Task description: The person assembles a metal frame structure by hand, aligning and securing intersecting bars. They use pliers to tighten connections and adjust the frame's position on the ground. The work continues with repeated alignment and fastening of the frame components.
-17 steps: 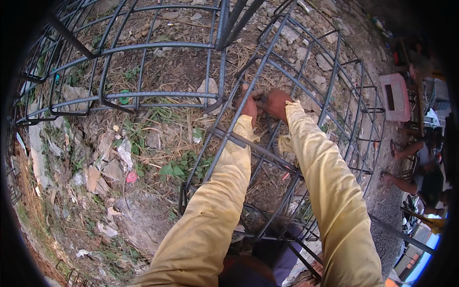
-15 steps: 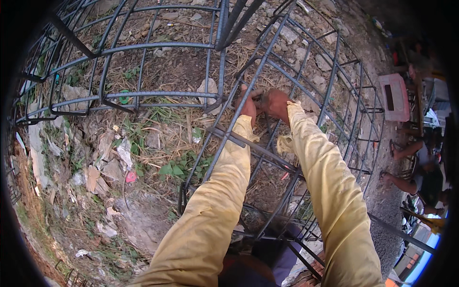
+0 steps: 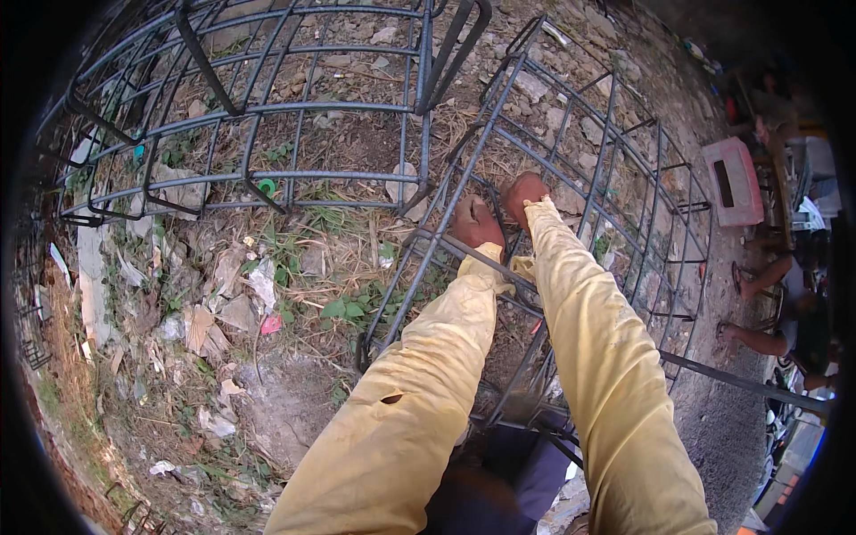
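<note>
Both my arms, in yellow sleeves, reach into a long cage of steel rebar (image 3: 486, 131). My left hand (image 3: 477, 221) is closed, low inside the cage, just right of a long slanting bar. Close by on its right, my right hand (image 3: 524, 194) is also closed, its knuckles outward. What either hand grips, if anything, is hidden by the fingers. A bar crosses the cage beside my left wrist and passes behind my sleeves. A loose end of yellow cloth (image 3: 522, 267) hangs between the cuffs.
A second rebar cage (image 3: 334, 106) stands at the upper left. Stones, dry grass, green leaves (image 3: 343, 308) and scraps litter the ground. At right are a faded red plastic crate (image 3: 735, 181), a person's bare legs (image 3: 758, 343) and a long bar (image 3: 740, 382).
My left hand has turned and drawn back toward me, away from the slanting bar. A small gap now shows between my hands. The whole view has shifted slightly.
</note>
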Available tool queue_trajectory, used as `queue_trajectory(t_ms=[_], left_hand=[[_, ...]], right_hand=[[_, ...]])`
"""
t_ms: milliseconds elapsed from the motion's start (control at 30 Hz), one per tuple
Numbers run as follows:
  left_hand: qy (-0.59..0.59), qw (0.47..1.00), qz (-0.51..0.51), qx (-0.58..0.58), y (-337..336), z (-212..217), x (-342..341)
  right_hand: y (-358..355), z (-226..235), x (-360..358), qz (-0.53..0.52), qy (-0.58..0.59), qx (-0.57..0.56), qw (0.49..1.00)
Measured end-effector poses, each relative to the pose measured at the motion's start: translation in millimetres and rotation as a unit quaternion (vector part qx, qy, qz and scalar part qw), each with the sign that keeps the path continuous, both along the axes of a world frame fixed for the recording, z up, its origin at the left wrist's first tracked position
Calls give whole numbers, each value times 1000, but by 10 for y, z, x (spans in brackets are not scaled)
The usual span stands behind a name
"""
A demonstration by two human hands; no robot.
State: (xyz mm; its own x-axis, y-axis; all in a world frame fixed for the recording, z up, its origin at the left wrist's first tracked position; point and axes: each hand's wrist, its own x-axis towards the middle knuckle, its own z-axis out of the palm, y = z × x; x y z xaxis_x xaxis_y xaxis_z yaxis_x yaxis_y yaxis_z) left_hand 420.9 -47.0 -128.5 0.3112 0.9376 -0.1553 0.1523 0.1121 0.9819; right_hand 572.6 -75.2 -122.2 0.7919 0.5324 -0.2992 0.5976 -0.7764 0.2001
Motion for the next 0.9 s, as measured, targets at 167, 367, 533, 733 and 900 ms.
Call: queue_trajectory(t_ms=[167, 367, 533, 733, 900], left_hand=[[335, 891, -306, -24, 167, 439, -767], [266, 634, -718, 109, 63, 1927, -1597], [-2, 755, -639, -148, 788, 3105, -2857], [413, 824, -387, -33, 621, 1638, -4397], [518, 822, -237, -14, -590, 784, -4507]], right_hand=[[727, 946, -971, 84, 76, 12, 994], [614, 1317, -994, 373, -49, -5, 927], [475, 1604, -1177, -7, 61, 385, 921], [391, 2078, -1939, -168, 211, 704, 657], [180, 2364, -2344, -195, 311, 713, 597]])
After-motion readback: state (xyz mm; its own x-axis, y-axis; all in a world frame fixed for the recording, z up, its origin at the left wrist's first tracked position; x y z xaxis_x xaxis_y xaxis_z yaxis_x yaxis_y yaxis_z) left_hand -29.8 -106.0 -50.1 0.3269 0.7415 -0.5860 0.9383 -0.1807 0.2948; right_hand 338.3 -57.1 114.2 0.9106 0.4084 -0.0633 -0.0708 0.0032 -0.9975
